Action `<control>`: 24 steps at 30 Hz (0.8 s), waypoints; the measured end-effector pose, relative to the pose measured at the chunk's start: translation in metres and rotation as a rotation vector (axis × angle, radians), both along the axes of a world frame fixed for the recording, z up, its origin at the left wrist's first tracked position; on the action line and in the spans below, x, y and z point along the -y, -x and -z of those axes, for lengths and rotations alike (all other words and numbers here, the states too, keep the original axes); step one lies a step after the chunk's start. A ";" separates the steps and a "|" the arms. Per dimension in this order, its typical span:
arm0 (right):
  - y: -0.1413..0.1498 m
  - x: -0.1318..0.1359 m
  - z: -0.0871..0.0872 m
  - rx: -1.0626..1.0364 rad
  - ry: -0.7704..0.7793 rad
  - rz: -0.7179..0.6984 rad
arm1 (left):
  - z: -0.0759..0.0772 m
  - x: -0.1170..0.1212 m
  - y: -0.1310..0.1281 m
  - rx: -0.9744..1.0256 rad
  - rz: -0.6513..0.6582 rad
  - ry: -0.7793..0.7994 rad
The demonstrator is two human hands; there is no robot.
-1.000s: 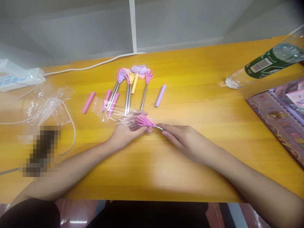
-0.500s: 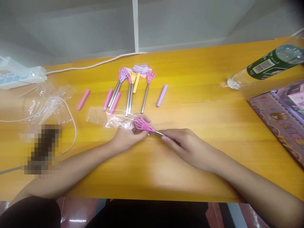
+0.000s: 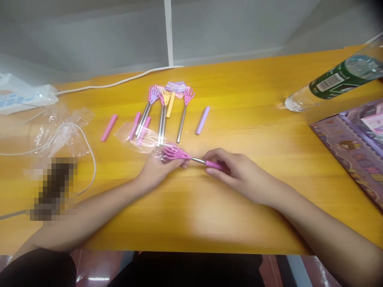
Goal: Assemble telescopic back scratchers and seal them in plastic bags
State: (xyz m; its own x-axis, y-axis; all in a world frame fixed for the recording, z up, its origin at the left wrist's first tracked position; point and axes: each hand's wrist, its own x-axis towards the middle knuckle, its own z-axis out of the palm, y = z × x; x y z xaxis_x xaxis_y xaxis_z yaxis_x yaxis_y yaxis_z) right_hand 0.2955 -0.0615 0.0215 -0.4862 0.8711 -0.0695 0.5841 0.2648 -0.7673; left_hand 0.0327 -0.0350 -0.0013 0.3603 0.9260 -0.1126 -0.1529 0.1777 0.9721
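Note:
A pink hand-shaped back scratcher (image 3: 197, 160) lies level between my hands. My left hand (image 3: 158, 169) is closed around its clawed head. Clear plastic wrap (image 3: 143, 141) lies against those same fingers; whether they grip it I cannot tell. My right hand (image 3: 236, 169) is closed on the pink handle, with a short metal rod showing between handle and head. Beyond my hands lie several scratcher heads on metal rods, among them a purple one (image 3: 153, 95), a yellow one (image 3: 165, 97) and a pink one (image 3: 188, 95). Loose handle tubes lie around them: pink (image 3: 109, 127), yellow (image 3: 170, 105) and purple (image 3: 203, 120).
Printed cards (image 3: 175, 87) lie behind the scratchers. A water bottle (image 3: 332, 81) lies at the right, above a purple printed box (image 3: 353, 153). On the left are a white power strip (image 3: 26, 93), its cables and crumpled clear plastic (image 3: 64, 133). A pixelated dark patch covers something there.
My right hand has moved slightly right and up; the pink handle and more metal rod now show. My left hand and the scratcher's head have shifted slightly left. The plastic wrap has moved.

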 end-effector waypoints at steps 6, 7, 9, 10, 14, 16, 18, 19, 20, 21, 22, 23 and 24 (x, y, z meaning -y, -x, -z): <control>-0.014 -0.016 0.009 0.057 -0.254 -0.008 | 0.011 -0.004 0.000 0.108 -0.122 0.077; -0.016 -0.018 0.011 0.051 -0.265 -0.025 | 0.012 -0.004 0.000 0.100 -0.129 0.078; -0.017 -0.019 0.013 0.020 -0.282 -0.046 | 0.012 -0.004 -0.001 0.085 -0.140 0.080; -0.017 -0.018 0.013 0.003 -0.292 -0.051 | 0.012 -0.004 -0.001 0.082 -0.145 0.076; -0.005 -0.009 0.012 -0.078 -0.372 -0.024 | 0.007 -0.003 0.000 -0.012 -0.115 0.034; 0.003 -0.002 0.012 -0.136 -0.429 0.039 | 0.003 -0.002 0.001 -0.093 -0.061 0.018; 0.011 0.004 0.015 -0.198 -0.479 0.098 | -0.001 -0.001 0.001 -0.120 -0.014 0.007; 0.014 0.006 0.017 -0.226 -0.494 0.105 | -0.002 -0.001 0.000 -0.113 -0.003 0.003; 0.017 0.007 0.019 -0.252 -0.500 0.089 | -0.003 -0.001 0.000 -0.100 0.000 -0.002; 0.019 0.007 0.021 -0.274 -0.493 0.051 | -0.003 -0.001 0.000 -0.088 -0.006 0.000; 0.020 0.007 0.022 -0.290 -0.472 -0.004 | -0.002 -0.001 0.000 -0.076 -0.020 0.009; 0.021 0.007 0.024 -0.303 -0.440 -0.062 | 0.000 -0.001 0.000 -0.065 -0.037 0.023; 0.021 0.006 0.025 -0.314 -0.406 -0.114 | 0.002 -0.001 0.000 -0.052 -0.055 0.039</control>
